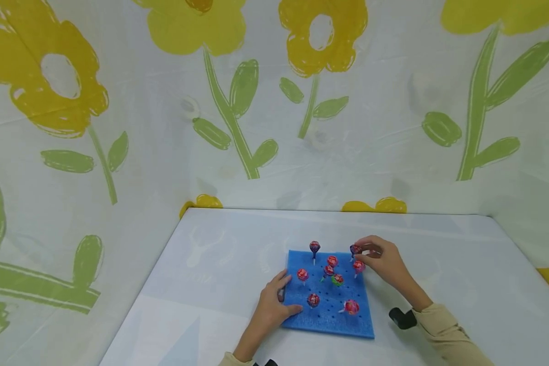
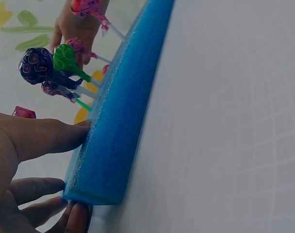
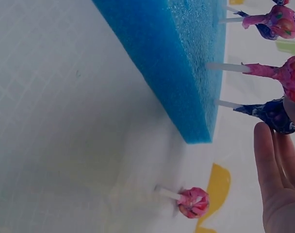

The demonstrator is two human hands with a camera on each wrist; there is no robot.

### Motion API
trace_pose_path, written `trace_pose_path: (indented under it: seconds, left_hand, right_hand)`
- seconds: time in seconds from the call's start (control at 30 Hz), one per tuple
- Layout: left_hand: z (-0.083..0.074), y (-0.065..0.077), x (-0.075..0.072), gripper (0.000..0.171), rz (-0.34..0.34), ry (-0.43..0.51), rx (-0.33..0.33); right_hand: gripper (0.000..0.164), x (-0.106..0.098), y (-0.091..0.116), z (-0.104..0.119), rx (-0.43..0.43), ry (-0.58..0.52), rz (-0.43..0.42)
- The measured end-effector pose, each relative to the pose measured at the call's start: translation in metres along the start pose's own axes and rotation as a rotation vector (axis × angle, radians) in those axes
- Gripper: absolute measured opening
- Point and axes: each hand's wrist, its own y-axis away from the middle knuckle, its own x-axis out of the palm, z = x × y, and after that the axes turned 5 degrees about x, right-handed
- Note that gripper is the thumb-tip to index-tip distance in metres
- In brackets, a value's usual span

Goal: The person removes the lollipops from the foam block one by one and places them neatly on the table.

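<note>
Shows two-handed work at a blue block (image 1: 320,326), flat on the worktop (image 1: 210,284), about midway between left and right edges. At the block's far right corner, pinches a dark lollipop (image 1: 354,249) between thumb and fingers of the right hand (image 1: 388,262); with its stick (image 3: 226,104), reaches the upper face, too small a detail to tell how deep. At the block's left edge, presses with the left hand (image 1: 271,303), thumb and fingers spread, thumb over the upper face. Includes, along the right edge just nearer, a pink lollipop (image 1: 359,266); near the middle, a green lollipop (image 1: 337,280); toward the near edge, left of middle, a red lollipop (image 1: 313,300). Has, off the block past its far right corner, a stray lollipop (image 3: 194,203).
</note>
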Motion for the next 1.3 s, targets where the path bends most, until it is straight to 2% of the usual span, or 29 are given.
trace_pose_path:
  seconds: [0.3,0.53,0.8,1.0,1.3]
  left_hand:
    - [0.001,0.0,0.0,0.074,-0.002,0.017,0.007]
    - [0.001,0.0,0.001,0.074,-0.001,0.022,0.007]
    - [0.001,0.0,0.001,0.073,-0.006,0.013,-0.022]
    - [-0.001,0.002,0.001,0.073,0.001,0.021,-0.027]
    - [-0.001,0.002,0.001,0.073,-0.011,-0.006,-0.022]
  right_hand:
    - [0.024,0.005,-0.005,0.003,0.048,-0.091,0.028]
    - [0.023,0.009,-0.004,-0.005,-0.018,-0.085,-0.037]
    - [0.025,0.01,-0.002,-0.007,-0.037,-0.086,-0.059]
    - [0.023,0.007,-0.002,-0.005,-0.094,-0.131,-0.102]
    - [0.026,-0.008,-0.001,0.02,-0.104,-0.155,-0.106]
